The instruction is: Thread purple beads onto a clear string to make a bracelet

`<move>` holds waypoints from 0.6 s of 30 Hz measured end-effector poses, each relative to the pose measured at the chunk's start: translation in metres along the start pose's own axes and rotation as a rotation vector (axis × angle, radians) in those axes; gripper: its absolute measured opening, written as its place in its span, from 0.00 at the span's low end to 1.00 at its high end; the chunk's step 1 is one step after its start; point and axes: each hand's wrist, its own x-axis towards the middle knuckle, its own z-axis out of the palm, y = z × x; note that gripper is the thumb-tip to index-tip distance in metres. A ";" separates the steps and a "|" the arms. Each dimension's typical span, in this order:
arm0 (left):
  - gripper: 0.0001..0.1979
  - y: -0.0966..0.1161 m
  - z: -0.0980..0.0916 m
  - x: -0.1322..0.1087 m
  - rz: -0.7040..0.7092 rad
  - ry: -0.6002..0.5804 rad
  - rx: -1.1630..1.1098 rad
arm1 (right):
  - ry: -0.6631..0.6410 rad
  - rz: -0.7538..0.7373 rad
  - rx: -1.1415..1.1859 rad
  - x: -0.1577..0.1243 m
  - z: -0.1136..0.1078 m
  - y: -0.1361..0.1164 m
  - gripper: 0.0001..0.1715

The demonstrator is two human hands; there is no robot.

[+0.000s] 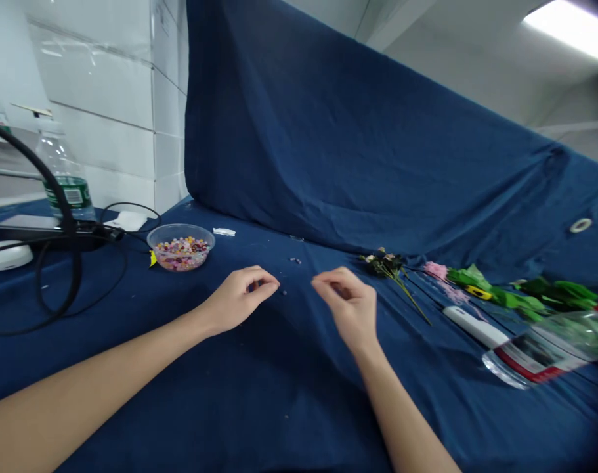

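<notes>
My left hand (244, 295) is over the middle of the blue cloth, thumb and fingertips pinched together. A small dark bead (284, 292) shows just beyond its fingertips; whether it lies on the cloth or hangs from a thread I cannot tell. My right hand (348, 302), a short gap away, is also closed in a pinch. Anything between either set of fingertips is too small to make out. A few small beads (295, 260) lie on the cloth farther back. Left of my hands stands a clear plastic bowl (155, 238) of mixed pink, orange and purple beads.
Blue cloth (279, 407) covers the table and rises behind. At left are a water bottle (65, 177), a black cable (65, 203) and a white round device (7, 256). At right lie artificial flowers (390, 266), a white stick-shaped tool (476, 326) and a tipped bottle (549, 348).
</notes>
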 end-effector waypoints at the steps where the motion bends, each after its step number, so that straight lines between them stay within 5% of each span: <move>1: 0.16 0.004 0.001 -0.001 0.003 -0.019 -0.058 | -0.076 -0.004 -0.013 -0.004 0.008 -0.003 0.04; 4: 0.15 0.008 0.004 -0.004 -0.007 -0.074 -0.169 | -0.201 -0.009 -0.020 -0.010 0.022 -0.008 0.05; 12: 0.07 0.008 0.004 -0.006 -0.058 -0.103 -0.262 | -0.288 0.069 0.050 -0.015 0.027 0.002 0.02; 18: 0.09 0.004 0.002 -0.005 -0.084 -0.084 -0.259 | -0.352 0.106 -0.097 -0.011 0.025 0.028 0.13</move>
